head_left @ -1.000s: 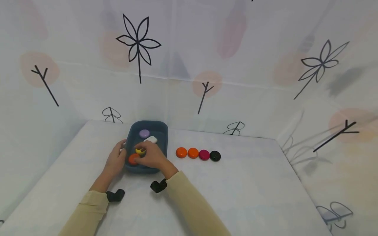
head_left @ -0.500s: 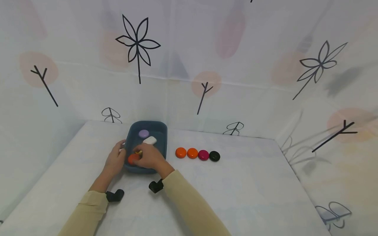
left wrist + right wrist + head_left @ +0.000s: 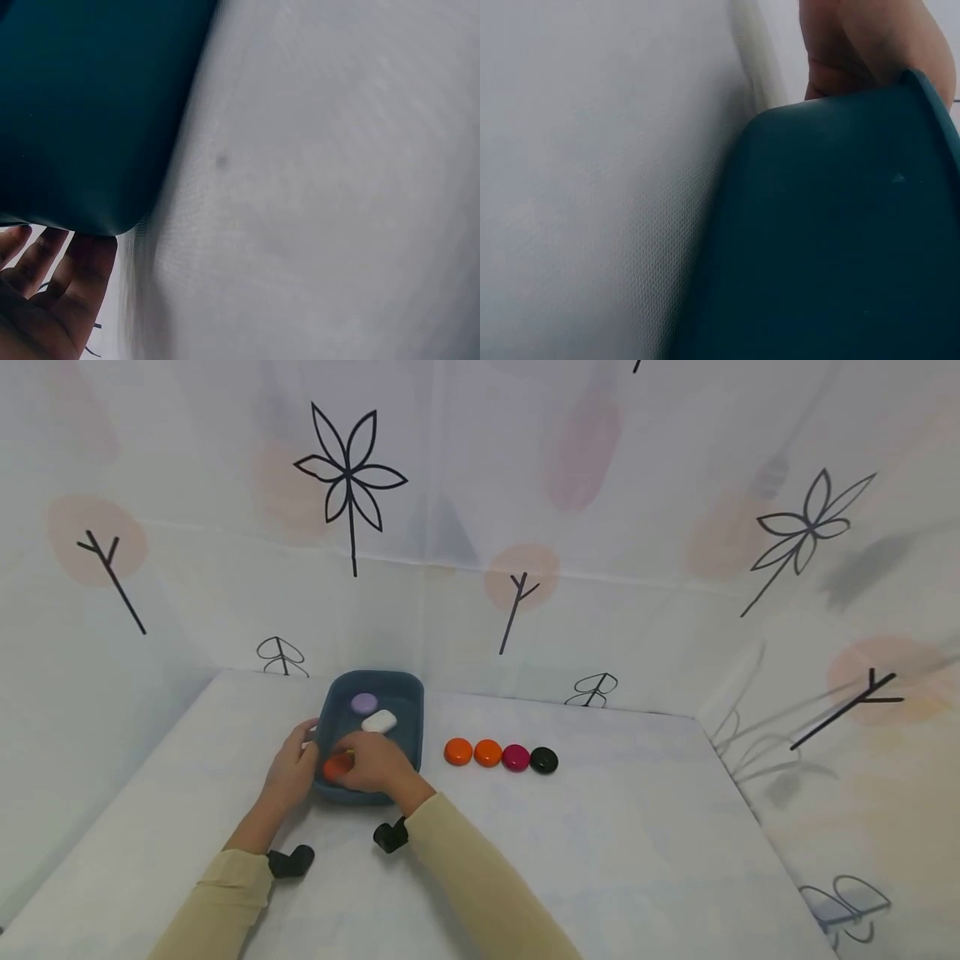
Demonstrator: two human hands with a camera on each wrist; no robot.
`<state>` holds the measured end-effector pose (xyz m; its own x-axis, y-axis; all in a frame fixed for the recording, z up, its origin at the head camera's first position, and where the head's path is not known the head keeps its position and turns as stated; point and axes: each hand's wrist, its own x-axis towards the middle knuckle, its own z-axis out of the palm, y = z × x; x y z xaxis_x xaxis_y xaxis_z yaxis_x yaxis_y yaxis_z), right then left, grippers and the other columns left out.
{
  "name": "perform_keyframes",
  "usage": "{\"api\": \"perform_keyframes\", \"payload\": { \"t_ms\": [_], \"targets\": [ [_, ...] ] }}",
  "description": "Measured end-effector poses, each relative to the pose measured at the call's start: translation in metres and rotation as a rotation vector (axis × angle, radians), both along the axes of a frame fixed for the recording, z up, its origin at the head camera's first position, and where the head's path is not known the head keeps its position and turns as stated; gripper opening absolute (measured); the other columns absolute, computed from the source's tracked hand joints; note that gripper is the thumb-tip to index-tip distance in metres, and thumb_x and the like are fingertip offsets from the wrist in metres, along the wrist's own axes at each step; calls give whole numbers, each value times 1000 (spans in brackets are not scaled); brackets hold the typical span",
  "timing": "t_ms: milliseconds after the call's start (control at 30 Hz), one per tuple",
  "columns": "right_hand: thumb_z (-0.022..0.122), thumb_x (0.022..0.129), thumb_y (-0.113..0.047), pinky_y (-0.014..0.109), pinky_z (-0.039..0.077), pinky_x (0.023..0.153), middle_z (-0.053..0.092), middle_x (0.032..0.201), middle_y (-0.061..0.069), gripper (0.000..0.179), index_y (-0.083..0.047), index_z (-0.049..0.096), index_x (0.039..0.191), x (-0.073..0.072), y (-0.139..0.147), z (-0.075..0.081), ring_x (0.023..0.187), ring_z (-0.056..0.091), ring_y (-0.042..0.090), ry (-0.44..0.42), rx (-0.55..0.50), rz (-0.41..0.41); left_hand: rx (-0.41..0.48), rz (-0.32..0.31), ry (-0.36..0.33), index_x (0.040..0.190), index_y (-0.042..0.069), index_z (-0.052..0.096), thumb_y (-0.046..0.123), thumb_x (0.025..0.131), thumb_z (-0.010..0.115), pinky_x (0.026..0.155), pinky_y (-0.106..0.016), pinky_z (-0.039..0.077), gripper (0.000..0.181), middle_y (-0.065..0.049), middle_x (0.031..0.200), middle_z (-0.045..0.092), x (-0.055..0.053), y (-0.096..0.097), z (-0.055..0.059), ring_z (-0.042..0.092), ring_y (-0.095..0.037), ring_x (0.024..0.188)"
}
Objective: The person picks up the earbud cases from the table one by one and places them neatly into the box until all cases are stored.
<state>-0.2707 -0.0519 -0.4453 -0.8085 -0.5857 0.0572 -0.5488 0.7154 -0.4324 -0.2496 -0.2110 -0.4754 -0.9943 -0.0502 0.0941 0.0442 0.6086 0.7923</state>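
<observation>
In the head view a dark blue tray (image 3: 411, 702) stands at the back of the table. My left hand (image 3: 291, 768) rests against its left side; in the left wrist view the extended fingers (image 3: 86, 274) touch the tray wall. My right hand (image 3: 378, 766) reaches over the near part of the tray, finger and thumb pinching an orange round piece (image 3: 337, 767). A sliver of a yellow piece (image 3: 350, 752) shows under that hand, the rest covered. Further back in the tray lie a white piece (image 3: 379, 721) and a purple round piece (image 3: 364, 703).
Right of the tray, a row of glossy round pieces lies on the white-covered table (image 3: 637, 843): an orange piece (image 3: 458, 752), another orange piece (image 3: 487, 753), a crimson piece (image 3: 516, 757) and a black piece (image 3: 543, 760). Patterned cloth (image 3: 465, 527) hangs behind and to the sides.
My right hand has moved slightly left and its fingers have closed in on the orange piece, covering more of the yellow one. The left hand has stayed at the tray's side.
</observation>
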Motion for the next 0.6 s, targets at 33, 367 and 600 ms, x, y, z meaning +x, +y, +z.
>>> {"api": "perform_keyframes", "payload": {
  "t_ms": [33, 367, 600],
  "targets": [
    [67, 73, -27, 16, 46, 71, 62, 100, -10, 36, -21, 60, 108, 0, 0, 0, 79, 51, 2, 0, 6, -6, -3, 1, -1, 138, 10, 21, 23, 91, 21, 96, -53, 32, 49, -20, 133, 36, 0, 0, 0, 37, -37, 120],
    [67, 72, -33, 15, 45, 68, 62, 96, -13, 37, -25, 62, 107, -3, -6, -3, 77, 51, 0, -11, 23, -26, 2, 1, -12, 138, 10, 20, 23, 91, 20, 96, -53, 32, 49, -20, 135, 34, -1, 1, -4, 37, -38, 120],
    [68, 69, -31, 15, 45, 66, 62, 94, -15, 37, -25, 62, 105, -5, -9, -5, 75, 51, 0, 19, 42, -47, -4, 4, 26, 137, 9, 23, 22, 91, 21, 94, -53, 33, 48, -20, 132, 38, -1, 0, -3, 39, -38, 117]
  ]
}}
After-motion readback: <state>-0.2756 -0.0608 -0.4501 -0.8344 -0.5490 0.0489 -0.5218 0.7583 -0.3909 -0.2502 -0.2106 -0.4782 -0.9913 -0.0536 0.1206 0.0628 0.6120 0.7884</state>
